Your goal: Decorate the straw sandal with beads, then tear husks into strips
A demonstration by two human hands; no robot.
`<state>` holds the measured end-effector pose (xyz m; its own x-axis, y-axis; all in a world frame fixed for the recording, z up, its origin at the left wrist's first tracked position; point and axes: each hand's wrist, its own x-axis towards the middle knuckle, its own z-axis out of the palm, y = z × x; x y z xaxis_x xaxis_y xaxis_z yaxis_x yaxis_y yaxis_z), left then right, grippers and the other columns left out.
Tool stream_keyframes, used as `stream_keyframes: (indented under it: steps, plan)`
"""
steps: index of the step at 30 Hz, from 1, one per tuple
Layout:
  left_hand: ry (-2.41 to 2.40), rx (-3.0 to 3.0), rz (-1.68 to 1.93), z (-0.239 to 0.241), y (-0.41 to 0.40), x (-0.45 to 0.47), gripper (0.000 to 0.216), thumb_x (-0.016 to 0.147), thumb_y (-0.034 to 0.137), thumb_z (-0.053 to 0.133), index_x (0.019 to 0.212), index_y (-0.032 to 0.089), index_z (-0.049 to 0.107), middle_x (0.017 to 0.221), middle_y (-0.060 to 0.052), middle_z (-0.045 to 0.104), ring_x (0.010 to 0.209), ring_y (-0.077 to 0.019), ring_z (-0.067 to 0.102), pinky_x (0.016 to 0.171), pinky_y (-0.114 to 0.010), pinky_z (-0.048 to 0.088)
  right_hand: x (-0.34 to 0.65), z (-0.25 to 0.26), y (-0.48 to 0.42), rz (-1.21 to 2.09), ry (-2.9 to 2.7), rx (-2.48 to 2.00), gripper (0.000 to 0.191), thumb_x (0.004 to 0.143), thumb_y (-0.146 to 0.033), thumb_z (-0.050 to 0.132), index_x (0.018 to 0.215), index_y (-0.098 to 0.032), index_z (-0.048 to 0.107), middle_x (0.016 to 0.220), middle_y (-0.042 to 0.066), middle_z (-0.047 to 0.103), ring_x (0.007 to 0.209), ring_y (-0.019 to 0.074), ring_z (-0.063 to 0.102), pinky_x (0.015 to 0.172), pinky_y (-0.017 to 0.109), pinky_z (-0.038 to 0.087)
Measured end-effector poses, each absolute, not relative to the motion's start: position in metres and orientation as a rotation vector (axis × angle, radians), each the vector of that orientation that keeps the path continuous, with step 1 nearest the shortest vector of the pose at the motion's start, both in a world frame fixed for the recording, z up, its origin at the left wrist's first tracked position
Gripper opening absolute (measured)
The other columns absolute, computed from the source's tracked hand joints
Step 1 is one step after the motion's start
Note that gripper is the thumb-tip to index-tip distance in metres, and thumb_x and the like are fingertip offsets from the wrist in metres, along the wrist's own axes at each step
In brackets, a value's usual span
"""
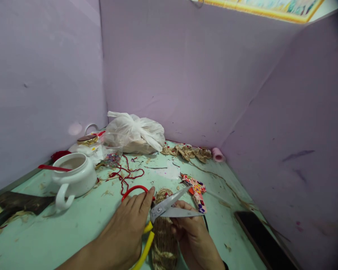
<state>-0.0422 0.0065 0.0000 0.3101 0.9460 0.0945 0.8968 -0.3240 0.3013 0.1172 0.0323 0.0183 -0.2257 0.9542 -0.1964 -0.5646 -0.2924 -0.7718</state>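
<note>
My left hand (132,221) grips scissors (165,207) with one red loop and yellow parts at the handles. Their two metal blades are spread apart and point right. Below the blades is a brown object of woven or wound fibre (165,240), long, with a rounded top and a red bead-like spot; its lower end leaves the frame. Fingers of my right hand (190,228) are closed on its right side, behind the lower blade. A patterned piece of fabric (197,193) with a pink and orange print lies just beyond the blade tips.
Left: a white pot (83,180) with a red stick, a dark broad blade (25,202) and a red cord (126,174). At the back: a white plastic bag (135,133), fibre pieces (191,153) and a pink spool (218,155). A phone (261,236) lies right. Walls enclose the table.
</note>
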Motion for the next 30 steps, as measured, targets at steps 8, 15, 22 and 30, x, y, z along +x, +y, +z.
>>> stream_keyframes:
  steps: [8, 15, 22, 30]
  plan:
    - [1.714, 2.384, 0.405, -0.004, 0.006, -0.037, 0.076, 0.071, 0.007, 0.037, 0.141, 0.014, 0.008, 0.122, -0.015, 0.049, 0.108, -0.0264, 0.045, 0.094, -0.043, 0.036, 0.115, 0.016, 0.031, 1.752, -0.61, -0.841, 0.027, 0.041, -0.029, 0.084, 0.055, -0.014, 0.067, 0.046, -0.004, 0.053, 0.04, 0.0043, 0.041, 0.038, 0.014, 0.035]
    - [1.629, 2.391, 0.464, -0.014, 0.006, -0.041, 0.087, 0.069, 0.008, 0.043, 0.141, 0.02, -0.005, 0.139, -0.014, 0.033, 0.124, -0.0281, 0.033, 0.1, -0.047, 0.032, 0.115, 0.009, 0.028, 1.75, -0.59, -0.835, 0.028, 0.044, -0.027, 0.084, 0.062, -0.015, 0.067, 0.047, -0.004, 0.052, 0.042, 0.0052, 0.041, 0.041, 0.015, 0.037]
    - [1.598, 2.45, 0.47, -0.012, 0.004, -0.045, 0.089, 0.068, 0.008, 0.043, 0.14, 0.023, -0.007, 0.143, -0.013, 0.026, 0.128, -0.0284, 0.026, 0.101, -0.05, 0.029, 0.119, 0.011, 0.029, 1.745, -0.647, -0.89, 0.02, 0.046, -0.017, 0.08, 0.062, -0.015, 0.068, 0.052, -0.001, 0.06, 0.044, 0.0074, 0.047, 0.045, 0.018, 0.039]
    - [1.596, 2.476, 0.553, -0.013, 0.002, -0.041, 0.091, 0.071, 0.01, 0.044, 0.139, 0.021, -0.015, 0.136, -0.016, 0.035, 0.121, -0.0298, 0.034, 0.098, -0.049, 0.033, 0.118, 0.023, 0.029, 1.703, -0.668, -0.909, 0.018, 0.041, -0.014, 0.08, 0.051, -0.014, 0.065, 0.043, -0.001, 0.057, 0.04, 0.0062, 0.044, 0.043, 0.017, 0.035]
